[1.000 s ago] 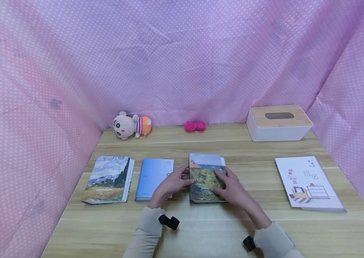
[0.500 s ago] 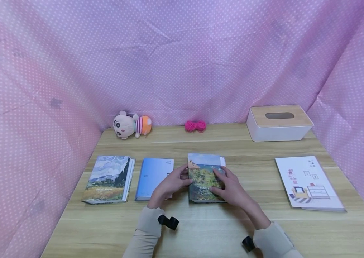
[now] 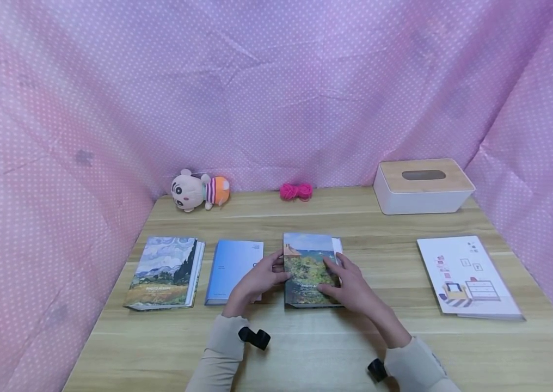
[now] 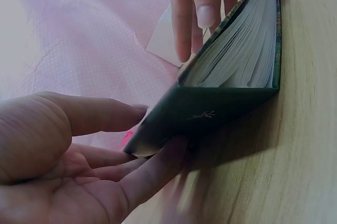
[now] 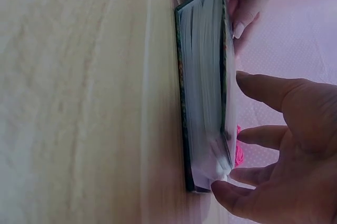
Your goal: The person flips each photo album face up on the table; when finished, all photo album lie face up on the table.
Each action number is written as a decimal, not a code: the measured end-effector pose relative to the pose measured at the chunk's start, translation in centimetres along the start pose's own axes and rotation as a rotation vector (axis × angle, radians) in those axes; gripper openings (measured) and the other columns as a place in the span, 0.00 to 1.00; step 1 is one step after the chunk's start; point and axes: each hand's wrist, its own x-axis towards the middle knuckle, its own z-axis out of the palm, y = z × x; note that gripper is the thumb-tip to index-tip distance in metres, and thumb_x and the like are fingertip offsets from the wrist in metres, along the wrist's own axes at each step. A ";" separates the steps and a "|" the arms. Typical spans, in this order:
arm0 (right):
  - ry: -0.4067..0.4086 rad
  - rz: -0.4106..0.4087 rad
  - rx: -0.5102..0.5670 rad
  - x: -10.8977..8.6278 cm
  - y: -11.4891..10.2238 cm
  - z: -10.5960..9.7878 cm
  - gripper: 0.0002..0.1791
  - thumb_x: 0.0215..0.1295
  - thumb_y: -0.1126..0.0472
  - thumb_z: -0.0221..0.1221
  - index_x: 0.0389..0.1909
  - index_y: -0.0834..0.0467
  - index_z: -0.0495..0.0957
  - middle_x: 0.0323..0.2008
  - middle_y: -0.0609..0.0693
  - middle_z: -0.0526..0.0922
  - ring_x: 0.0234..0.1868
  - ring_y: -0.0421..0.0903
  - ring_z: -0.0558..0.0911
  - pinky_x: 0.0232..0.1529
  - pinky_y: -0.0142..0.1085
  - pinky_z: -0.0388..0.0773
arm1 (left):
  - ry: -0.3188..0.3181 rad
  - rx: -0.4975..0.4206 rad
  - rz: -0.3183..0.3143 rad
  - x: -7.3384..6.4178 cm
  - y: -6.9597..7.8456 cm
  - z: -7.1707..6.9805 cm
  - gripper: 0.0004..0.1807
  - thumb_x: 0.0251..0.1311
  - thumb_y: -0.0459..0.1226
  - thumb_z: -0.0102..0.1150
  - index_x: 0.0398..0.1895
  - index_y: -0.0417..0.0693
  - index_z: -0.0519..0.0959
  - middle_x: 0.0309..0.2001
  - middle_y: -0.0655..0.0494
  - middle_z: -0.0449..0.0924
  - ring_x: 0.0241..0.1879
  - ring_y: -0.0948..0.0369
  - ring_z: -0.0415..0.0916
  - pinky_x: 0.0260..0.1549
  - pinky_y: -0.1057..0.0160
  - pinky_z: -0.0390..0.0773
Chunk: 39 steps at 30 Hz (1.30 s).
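Observation:
In the head view a photo album (image 3: 307, 272) with a painted garden cover lies between both hands. My left hand (image 3: 259, 279) holds its spine side, thumb at the cover's edge and fingers low against the dark green spine (image 4: 202, 113). My right hand (image 3: 352, 283) rests thumb and fingers on the cover's right part, with other fingers at the far right corner. In the right wrist view the page block (image 5: 202, 77) faces the camera, and the right fingertips (image 5: 247, 77) reach the cover side. Pale pages stick out past the cover at the top right.
Left of the album lie a blue book (image 3: 234, 269), partly behind the left hand, and a landscape photo album (image 3: 164, 272). A white illustrated book (image 3: 469, 277) lies right. Behind are a plush toy (image 3: 200, 190), pink yarn (image 3: 296, 191) and a tissue box (image 3: 423, 188).
The garden album has slid slightly left, along with the left hand. More of its sky picture and page edge shows at the top right; the right hand has barely moved.

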 end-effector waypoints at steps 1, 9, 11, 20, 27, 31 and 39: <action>0.001 0.001 0.006 -0.1 0.0 -0.1 0.40 0.62 0.47 0.62 0.72 0.56 0.59 0.73 0.67 0.47 0.71 0.70 0.49 0.63 0.66 0.57 | 0.006 0.006 -0.007 0.0 0.0 0.0 0.38 0.67 0.35 0.54 0.75 0.43 0.48 0.66 0.41 0.65 0.63 0.48 0.68 0.56 0.53 0.75; 0.037 -0.021 0.021 -0.8 0.6 -1.5 0.39 0.62 0.48 0.62 0.70 0.59 0.62 0.72 0.67 0.51 0.70 0.69 0.53 0.62 0.65 0.60 | 0.122 0.135 -0.047 -0.7 1.4 0.3 0.43 0.64 0.44 0.59 0.75 0.43 0.47 0.68 0.43 0.63 0.66 0.46 0.64 0.61 0.46 0.69; 0.057 -0.034 0.003 -0.9 0.8 -2.0 0.37 0.62 0.49 0.62 0.69 0.61 0.63 0.71 0.68 0.53 0.69 0.69 0.55 0.62 0.64 0.61 | 0.151 0.203 -0.027 -0.8 1.9 0.5 0.43 0.64 0.46 0.58 0.75 0.44 0.49 0.68 0.43 0.63 0.66 0.46 0.64 0.60 0.44 0.69; 0.139 -0.019 -0.019 -2.2 2.8 -5.0 0.33 0.65 0.54 0.60 0.67 0.64 0.64 0.69 0.71 0.56 0.67 0.72 0.57 0.62 0.68 0.57 | 0.313 0.391 0.160 -0.6 4.1 2.4 0.36 0.63 0.41 0.58 0.71 0.39 0.58 0.64 0.39 0.67 0.60 0.46 0.69 0.56 0.46 0.73; 0.183 0.030 -0.062 -4.1 5.4 -8.6 0.35 0.66 0.46 0.57 0.67 0.63 0.63 0.69 0.72 0.54 0.66 0.74 0.56 0.60 0.70 0.55 | 0.298 0.300 0.286 0.7 4.9 5.2 0.30 0.61 0.36 0.60 0.65 0.35 0.66 0.60 0.38 0.71 0.55 0.45 0.73 0.52 0.52 0.77; 0.216 0.036 -0.062 -5.3 6.5 -10.7 0.35 0.66 0.49 0.58 0.67 0.66 0.63 0.68 0.74 0.54 0.65 0.76 0.56 0.58 0.71 0.55 | 0.225 0.241 0.278 1.6 5.1 7.3 0.30 0.62 0.38 0.59 0.65 0.38 0.66 0.59 0.40 0.72 0.54 0.48 0.75 0.50 0.58 0.79; 0.314 0.034 -0.102 -7.6 9.3 -13.4 0.34 0.66 0.52 0.58 0.65 0.69 0.63 0.66 0.77 0.55 0.63 0.78 0.56 0.54 0.72 0.56 | 0.111 0.176 0.214 3.3 5.9 12.1 0.29 0.63 0.42 0.59 0.66 0.43 0.67 0.59 0.45 0.73 0.55 0.52 0.75 0.50 0.63 0.78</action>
